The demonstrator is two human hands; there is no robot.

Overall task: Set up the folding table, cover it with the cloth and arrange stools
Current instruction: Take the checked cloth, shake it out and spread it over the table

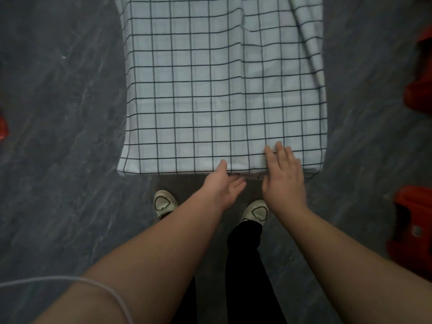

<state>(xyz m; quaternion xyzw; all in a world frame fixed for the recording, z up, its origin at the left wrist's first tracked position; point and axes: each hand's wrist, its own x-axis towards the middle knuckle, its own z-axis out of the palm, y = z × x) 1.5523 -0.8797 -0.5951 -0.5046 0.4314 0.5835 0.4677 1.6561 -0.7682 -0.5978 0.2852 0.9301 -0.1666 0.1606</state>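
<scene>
Both forearms reach forward over black trousers and two white shoes. A thin white cable crosses the left forearm. Left hand: fingers straight and loose, thumb touching the near edge of the cloth, gripping nothing. Right hand: palm down, fingers extended flat on the cloth at that same edge. White cloth with black grid lines covers the table; a fold runs along its far right side. Grey marbled floor surrounds it. Red stools stand at right. No legible writing.
</scene>
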